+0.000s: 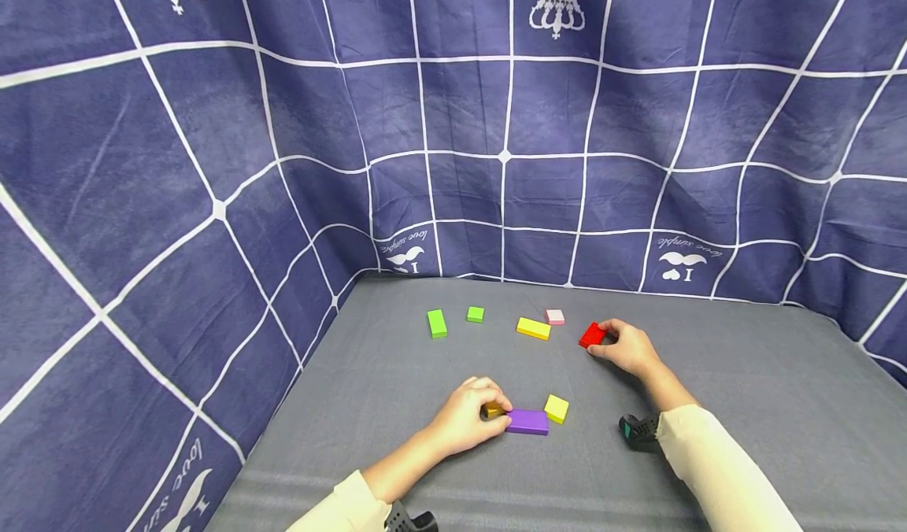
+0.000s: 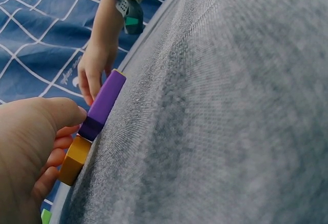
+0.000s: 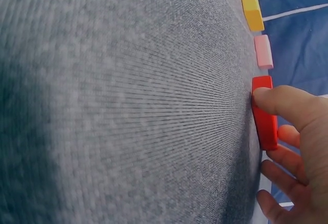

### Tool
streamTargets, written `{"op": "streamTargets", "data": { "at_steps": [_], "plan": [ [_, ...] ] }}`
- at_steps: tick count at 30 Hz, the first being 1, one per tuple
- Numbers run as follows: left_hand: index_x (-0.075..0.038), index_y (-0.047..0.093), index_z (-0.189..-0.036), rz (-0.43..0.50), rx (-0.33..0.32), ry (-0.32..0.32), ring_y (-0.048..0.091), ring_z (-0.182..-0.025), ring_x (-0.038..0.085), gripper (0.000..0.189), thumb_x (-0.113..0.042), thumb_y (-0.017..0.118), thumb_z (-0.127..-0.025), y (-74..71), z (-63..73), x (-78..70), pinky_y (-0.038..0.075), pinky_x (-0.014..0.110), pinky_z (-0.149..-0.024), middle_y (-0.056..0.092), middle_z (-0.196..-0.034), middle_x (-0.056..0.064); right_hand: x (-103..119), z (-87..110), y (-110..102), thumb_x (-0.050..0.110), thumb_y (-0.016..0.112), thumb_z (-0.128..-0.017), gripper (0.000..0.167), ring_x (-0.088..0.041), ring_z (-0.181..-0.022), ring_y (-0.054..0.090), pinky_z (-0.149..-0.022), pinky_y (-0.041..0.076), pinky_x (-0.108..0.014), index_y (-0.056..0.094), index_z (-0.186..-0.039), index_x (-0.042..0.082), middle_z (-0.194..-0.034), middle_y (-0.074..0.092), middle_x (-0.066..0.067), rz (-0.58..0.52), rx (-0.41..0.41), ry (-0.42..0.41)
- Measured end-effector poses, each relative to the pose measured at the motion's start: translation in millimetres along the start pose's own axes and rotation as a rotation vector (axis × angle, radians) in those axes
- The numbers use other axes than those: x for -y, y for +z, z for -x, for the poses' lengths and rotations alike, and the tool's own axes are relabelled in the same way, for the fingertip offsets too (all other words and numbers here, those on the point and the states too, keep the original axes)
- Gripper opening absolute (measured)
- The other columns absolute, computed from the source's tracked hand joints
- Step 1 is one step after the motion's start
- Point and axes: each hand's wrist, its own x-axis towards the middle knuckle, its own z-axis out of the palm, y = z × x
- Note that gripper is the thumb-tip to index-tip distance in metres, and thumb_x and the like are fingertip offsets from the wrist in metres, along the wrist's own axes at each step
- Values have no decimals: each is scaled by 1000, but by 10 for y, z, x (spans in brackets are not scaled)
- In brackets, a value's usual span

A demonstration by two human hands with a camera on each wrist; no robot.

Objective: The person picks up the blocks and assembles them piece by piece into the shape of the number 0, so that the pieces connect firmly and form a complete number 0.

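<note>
My left hand (image 1: 468, 415) pinches the left end of a long purple block (image 1: 527, 422) between thumb and forefinger. An orange block (image 2: 75, 160) lies against that end, partly hidden under the curved fingers in the head view. A yellow square block (image 1: 557, 408) sits just off the purple block's right end. Farther back on the right, my right hand (image 1: 628, 349) holds a red block (image 1: 592, 335). In the right wrist view its thumb (image 3: 269, 100) presses the red block's near face, with fingers behind it.
Along the back of the grey cloth surface (image 1: 354, 430) lie a long green block (image 1: 437, 323), a small green block (image 1: 475, 314), a long yellow block (image 1: 534, 328) and a pink block (image 1: 555, 317). A blue checked curtain (image 1: 468, 115) hangs behind and at left.
</note>
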Motion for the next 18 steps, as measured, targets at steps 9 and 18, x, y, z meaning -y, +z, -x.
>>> {"op": "streamTargets", "data": {
  "at_steps": [9,18],
  "plan": [
    [-14,74,-88,9,-8,2,54,-89,7,10,-16,79,-79,-3,6,-10,43,17,-79,64,-91,-8,-12,32,25,22,81,-74,47,-41,-101,60,-87,45,-52,65,-110,-3,-105,65,-26,-65,-33,8],
    [-14,74,-88,18,-13,8,52,-87,5,11,-15,79,-78,4,8,-2,42,16,-78,64,-90,-9,42,117,114,23,83,-73,48,-40,-101,61,-85,46,-53,66,-112,0,-106,67,-22,-102,-37,-57]
  ]
}}
